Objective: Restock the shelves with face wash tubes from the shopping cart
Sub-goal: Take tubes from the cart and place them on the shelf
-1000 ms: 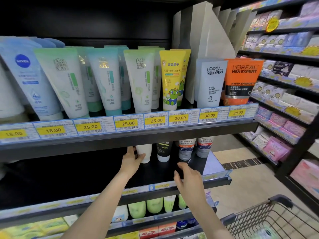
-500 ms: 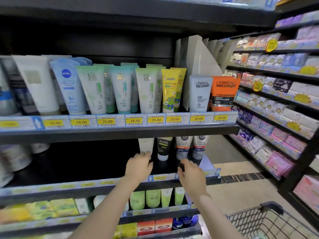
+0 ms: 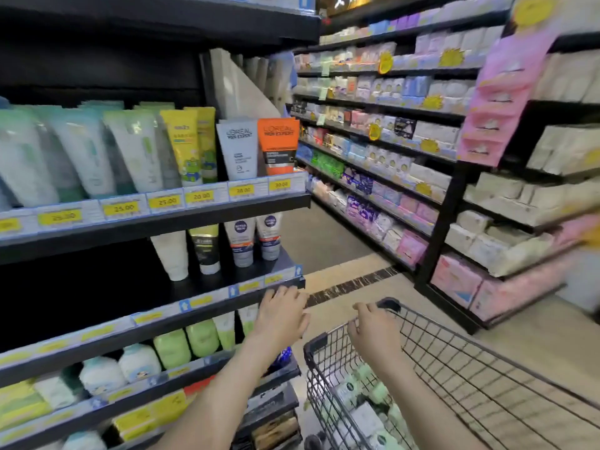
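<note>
On the dark middle shelf (image 3: 97, 297) a white face wash tube (image 3: 170, 254) stands cap down beside a black tube (image 3: 207, 248) and two grey Nivea tubes (image 3: 242, 243). My left hand (image 3: 282, 315) hangs in front of that shelf's front edge, fingers relaxed, holding nothing. My right hand (image 3: 373, 329) is over the near left rim of the shopping cart (image 3: 487, 368), fingers loosely curled and empty. Several green and white tubes (image 3: 360, 394) lie blurred in the cart's bottom.
The upper shelf (image 3: 194, 216) carries rows of green, yellow and L'Oreal tubes above yellow price tags. Lower shelves hold green bottles (image 3: 188, 345). Across the aisle floor (image 3: 324, 241) stands a long rack of packaged goods (image 3: 389, 177).
Both hands have drawn back from the middle shelf and swung right toward the cart. The view has turned right, and the white tube stays on the shelf.
</note>
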### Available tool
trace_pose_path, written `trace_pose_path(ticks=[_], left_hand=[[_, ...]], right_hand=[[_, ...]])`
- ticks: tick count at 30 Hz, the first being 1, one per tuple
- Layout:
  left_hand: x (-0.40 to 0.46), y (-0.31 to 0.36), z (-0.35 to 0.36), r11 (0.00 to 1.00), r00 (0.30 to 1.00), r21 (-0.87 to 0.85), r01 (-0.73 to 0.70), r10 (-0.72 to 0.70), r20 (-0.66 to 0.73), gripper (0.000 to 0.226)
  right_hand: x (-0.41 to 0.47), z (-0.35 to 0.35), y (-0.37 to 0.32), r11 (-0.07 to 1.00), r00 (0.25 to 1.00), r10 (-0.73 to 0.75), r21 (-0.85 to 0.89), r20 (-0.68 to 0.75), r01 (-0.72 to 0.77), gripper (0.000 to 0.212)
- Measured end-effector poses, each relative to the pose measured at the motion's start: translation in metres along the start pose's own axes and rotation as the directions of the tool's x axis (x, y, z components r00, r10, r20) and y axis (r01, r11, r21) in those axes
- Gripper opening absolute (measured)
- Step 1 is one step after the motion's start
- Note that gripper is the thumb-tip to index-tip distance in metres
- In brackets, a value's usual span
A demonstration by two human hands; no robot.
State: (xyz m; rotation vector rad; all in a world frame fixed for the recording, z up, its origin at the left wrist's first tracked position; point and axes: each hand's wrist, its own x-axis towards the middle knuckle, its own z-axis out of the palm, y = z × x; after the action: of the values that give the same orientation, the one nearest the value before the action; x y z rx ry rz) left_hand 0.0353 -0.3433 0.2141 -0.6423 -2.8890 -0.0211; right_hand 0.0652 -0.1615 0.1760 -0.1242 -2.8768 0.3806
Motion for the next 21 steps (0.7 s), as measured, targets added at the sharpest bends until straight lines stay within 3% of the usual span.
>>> trace_pose_path(ticks=[7,14,21], left_hand=[[0.029,0.098,0.037,0.951,0.960,-0.177,-0.254,0.271,0.075,0.037],[0.050,0.163,0.079,0.847,0.845,-0.266,-0.460,0.510,0.162,0.039],[0.049,0.206,0.123,0.749,0.700,-0.279,-0.601,0.662,0.269,0.041]], right_hand=[[-0.060,-0.005,0.105,0.935,0.936,0.350,-0.072,0.031,-0.347,0.043],[-0.119,0.006,0.158,0.746,0.750,0.661,-0.123,0.016,-0.654,0.043],[-0.178,0.030,0.176,0.553,0.551,0.832,-0.017,0.058,-0.833,0.045]])
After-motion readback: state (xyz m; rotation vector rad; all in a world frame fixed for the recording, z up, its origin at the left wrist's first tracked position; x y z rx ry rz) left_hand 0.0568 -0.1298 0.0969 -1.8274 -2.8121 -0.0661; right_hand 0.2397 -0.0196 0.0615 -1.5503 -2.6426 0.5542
